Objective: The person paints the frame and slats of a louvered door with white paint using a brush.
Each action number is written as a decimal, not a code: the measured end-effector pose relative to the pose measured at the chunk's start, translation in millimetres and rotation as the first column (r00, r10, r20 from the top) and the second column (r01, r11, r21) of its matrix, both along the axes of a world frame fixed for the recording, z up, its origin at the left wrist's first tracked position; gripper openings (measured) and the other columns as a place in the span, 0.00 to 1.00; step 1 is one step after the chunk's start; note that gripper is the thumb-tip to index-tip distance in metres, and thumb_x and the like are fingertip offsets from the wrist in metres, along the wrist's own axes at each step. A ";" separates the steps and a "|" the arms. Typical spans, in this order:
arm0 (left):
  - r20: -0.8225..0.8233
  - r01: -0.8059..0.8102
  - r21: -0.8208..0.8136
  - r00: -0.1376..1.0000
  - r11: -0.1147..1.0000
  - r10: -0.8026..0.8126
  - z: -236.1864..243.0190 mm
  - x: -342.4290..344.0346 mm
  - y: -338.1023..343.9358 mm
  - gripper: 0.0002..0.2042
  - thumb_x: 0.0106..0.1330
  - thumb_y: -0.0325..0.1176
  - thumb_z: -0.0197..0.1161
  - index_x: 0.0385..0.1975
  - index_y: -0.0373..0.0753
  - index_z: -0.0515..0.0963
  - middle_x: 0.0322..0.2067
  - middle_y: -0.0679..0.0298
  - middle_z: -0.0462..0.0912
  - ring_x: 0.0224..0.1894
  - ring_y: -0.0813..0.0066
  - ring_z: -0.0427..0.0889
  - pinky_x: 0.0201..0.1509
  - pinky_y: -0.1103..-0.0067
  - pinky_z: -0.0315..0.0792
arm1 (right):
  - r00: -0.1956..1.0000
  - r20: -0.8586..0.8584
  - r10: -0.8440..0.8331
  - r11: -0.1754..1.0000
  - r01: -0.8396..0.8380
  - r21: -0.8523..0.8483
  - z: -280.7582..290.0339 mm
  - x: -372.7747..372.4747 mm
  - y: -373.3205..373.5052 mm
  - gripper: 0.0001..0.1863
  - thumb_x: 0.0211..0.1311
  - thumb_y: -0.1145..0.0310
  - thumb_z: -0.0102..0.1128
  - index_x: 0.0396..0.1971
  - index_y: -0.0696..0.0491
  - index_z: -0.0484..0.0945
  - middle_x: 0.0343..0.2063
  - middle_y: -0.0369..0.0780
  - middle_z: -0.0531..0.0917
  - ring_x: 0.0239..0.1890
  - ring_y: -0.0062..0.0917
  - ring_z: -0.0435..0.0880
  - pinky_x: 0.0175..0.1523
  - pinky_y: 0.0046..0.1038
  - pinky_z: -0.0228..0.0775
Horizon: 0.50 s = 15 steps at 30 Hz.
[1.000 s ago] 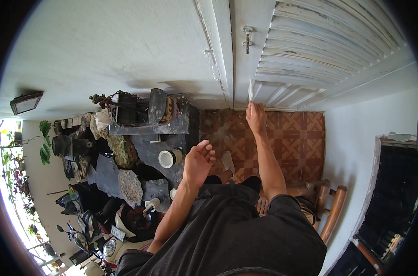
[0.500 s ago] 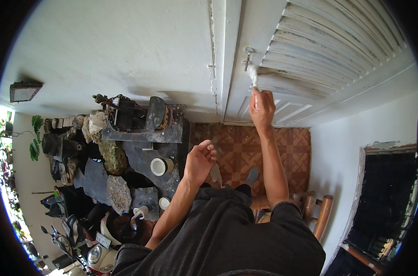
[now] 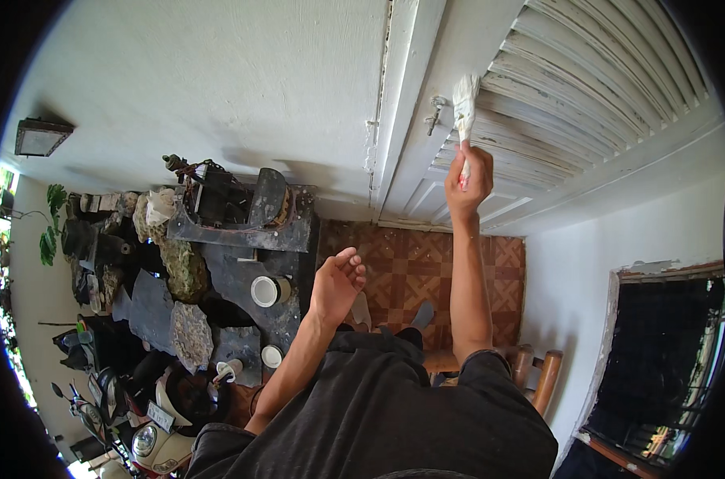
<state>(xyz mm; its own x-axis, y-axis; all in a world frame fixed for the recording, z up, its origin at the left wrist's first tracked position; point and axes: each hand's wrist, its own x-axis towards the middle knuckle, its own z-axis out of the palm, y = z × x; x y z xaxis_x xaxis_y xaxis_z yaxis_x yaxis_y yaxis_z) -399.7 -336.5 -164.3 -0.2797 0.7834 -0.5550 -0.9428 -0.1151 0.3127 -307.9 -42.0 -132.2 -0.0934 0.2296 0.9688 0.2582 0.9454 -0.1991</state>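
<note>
Raised in front of the white louvered door (image 3: 570,88), my right hand (image 3: 472,182) is closed round the handle of a paintbrush (image 3: 464,104). The brush stands upright, its bristles coated in white paint. Beside the bristles is a metal door latch (image 3: 435,114); whether the brush touches the door I cannot tell. Worn, darkened patches show on several slats. My left hand (image 3: 336,289) is held over the floor, its fingers loosely curled and nothing in them.
To the left, a dark stone ledge (image 3: 242,267) bears an open paint can (image 3: 270,290) and a white lid (image 3: 272,356). A motorcycle (image 3: 155,431) is at lower left. Behind my right arm is a wooden chair (image 3: 546,379). A dark window (image 3: 657,359) lies at right.
The paintbrush has moved right and up from beside the latch, and its bristles now point upward. My view has shifted slightly; my left hand stays loosely curled.
</note>
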 end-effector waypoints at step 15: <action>0.001 0.011 -0.034 1.000 0.999 -0.011 -6.6 3.6 -12.6 0.13 0.69 0.32 0.48 0.49 0.37 0.73 0.38 0.65 0.75 0.41 0.71 0.74 0.46 0.77 0.70 | 0.962 0.260 0.087 0.934 0.012 -0.357 -128.6 29.5 -36.4 0.13 0.57 0.83 0.64 0.43 0.60 0.80 0.25 0.43 0.79 0.31 0.35 0.79 0.35 0.33 0.73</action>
<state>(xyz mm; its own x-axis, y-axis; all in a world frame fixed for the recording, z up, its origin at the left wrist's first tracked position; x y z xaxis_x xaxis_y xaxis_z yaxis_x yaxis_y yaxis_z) -396.1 -349.1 -170.9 -0.2711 0.7673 -0.5812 -0.9441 -0.0944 0.3158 -278.4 -78.4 -260.8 -0.3528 0.5421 0.7627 0.3143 0.8364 -0.4491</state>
